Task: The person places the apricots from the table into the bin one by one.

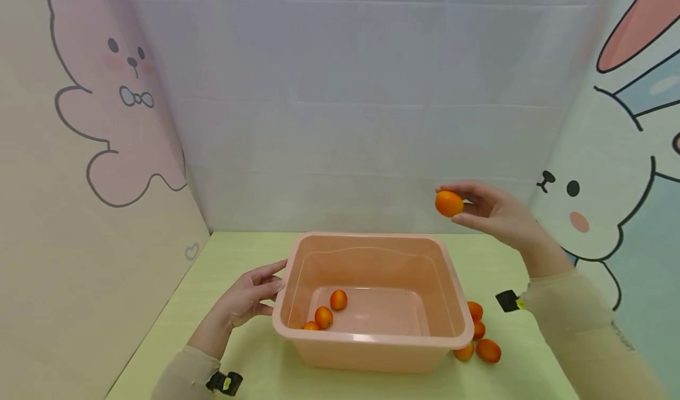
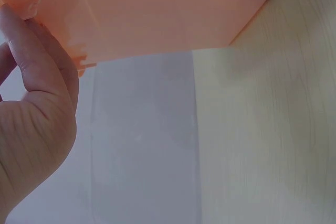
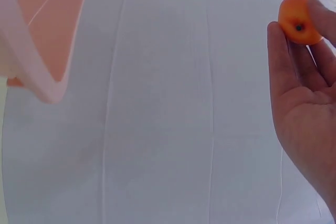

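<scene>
A pink plastic basin (image 1: pixel 366 353) sits on the table, with several small oranges inside at its left, one of them an orange (image 1: pixel 338 300) toward the middle of the floor. My left hand (image 1: pixel 249 294) holds the basin at its left rim; the left wrist view shows the fingers (image 2: pixel 31 56) against its wall. Up to the right, above the level of the basin, my right hand (image 1: pixel 486 211) pinches a small orange (image 1: pixel 449 203) between thumb and fingers. Its green stem end shows in the right wrist view, where the hand (image 3: pixel 307 98) is apart from the basin's rim (image 3: pixel 50 90).
Several more small oranges, among them an orange (image 1: pixel 488 350) in front, lie on the table right of the basin, partly hidden by its rim. The pale green table (image 1: pixel 249 353) ends at a white back wall (image 1: pixel 329 123). Side walls carry cartoon animals.
</scene>
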`<state>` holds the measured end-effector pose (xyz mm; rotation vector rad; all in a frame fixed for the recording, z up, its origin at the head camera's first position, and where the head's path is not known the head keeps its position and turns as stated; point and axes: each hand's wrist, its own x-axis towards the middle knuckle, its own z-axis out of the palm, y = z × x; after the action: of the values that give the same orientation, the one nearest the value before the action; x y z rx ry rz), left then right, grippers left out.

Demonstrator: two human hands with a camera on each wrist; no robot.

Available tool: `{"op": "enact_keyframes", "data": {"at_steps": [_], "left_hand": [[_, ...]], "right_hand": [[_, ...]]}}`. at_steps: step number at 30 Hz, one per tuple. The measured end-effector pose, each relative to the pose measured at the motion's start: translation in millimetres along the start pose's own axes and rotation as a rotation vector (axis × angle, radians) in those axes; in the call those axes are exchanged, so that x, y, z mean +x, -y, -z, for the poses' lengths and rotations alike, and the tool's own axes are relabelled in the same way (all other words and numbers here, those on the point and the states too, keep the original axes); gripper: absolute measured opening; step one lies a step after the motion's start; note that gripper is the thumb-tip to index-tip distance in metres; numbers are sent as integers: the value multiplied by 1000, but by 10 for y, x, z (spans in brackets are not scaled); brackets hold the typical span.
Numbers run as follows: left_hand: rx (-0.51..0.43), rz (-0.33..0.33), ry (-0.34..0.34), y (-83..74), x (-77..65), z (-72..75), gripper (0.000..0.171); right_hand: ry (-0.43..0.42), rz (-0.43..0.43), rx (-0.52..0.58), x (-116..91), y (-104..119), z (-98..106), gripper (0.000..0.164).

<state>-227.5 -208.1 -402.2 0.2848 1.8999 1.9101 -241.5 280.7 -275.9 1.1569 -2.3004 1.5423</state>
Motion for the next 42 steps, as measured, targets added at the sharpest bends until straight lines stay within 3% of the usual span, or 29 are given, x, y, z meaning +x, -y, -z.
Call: {"op": "enact_keyframes", "data": {"at_steps": [6, 17, 22, 27, 36, 42], "left_hand": [[-3, -5, 7, 6, -2, -5, 68], [0, -17, 13, -3, -15, -3, 66], [-3, -6, 4, 4, -4, -10, 67], [-4, -10, 11, 11, 8, -10, 67], [-9, -19, 24, -15, -12, -6, 66], [-18, -25, 27, -21, -17, -10, 65]], "right_hand": [[53, -10, -38, 282, -12, -233, 46], [176, -118, 99, 574, -182, -776, 49], [257, -192, 44, 658, -307, -1021, 49], [347, -221, -1, 710, -434, -1195, 48], [494, -387, 108, 678, -599, -1380, 43], [592, -422, 100, 657, -735, -1531, 40]]}}
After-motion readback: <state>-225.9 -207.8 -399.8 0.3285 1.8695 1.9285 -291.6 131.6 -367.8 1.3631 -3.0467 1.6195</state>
